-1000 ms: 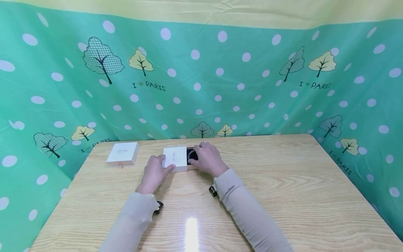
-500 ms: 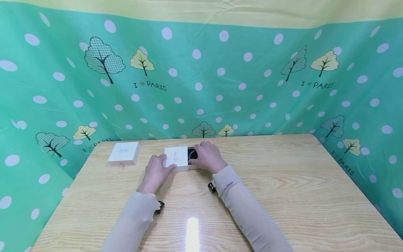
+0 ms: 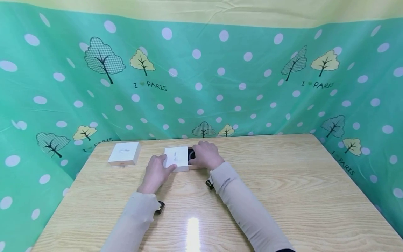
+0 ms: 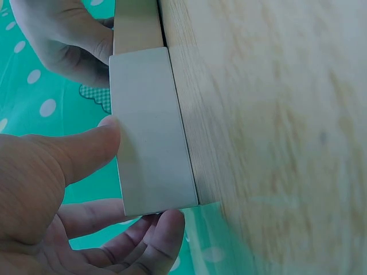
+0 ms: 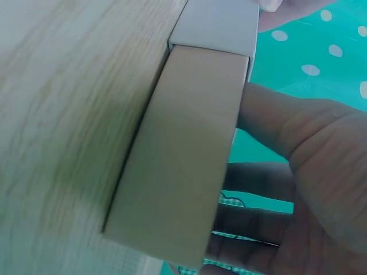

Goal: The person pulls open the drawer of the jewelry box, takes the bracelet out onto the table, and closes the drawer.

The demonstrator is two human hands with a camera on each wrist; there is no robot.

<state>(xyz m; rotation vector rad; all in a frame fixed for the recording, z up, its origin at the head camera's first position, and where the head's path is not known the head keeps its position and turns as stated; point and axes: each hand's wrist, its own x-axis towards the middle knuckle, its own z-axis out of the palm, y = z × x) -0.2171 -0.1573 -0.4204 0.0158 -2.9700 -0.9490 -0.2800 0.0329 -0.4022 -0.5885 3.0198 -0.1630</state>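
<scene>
A white slide-out box has its printed sleeve [image 3: 176,156] on the table and its tan drawer [image 3: 192,167] pulled out to the right. In the drawer's black lining [image 3: 190,160] lies a grey ring-shaped piece, partly covered. My left hand [image 3: 155,173] grips the sleeve, thumb along the near top edge and fingers round its left end; the left wrist view shows the thumb [image 4: 94,150] on that edge. Over the drawer bends my right hand [image 3: 206,155]. In the right wrist view its thumb and fingers [image 5: 252,220] reach behind the drawer's front wall [image 5: 175,149], which hides the fingertips.
Another white box [image 3: 124,153], closed, stands at the table's back left corner. The wood-grain table [image 3: 283,189] spreads to the right and front. A green dotted curtain [image 3: 220,87] hangs behind its back edge and round the sides.
The right hand and forearm have shifted slightly left over the drawer, wrist a little higher. Sleeve, drawer and left hand stay in place; the whole view has drifted slightly.
</scene>
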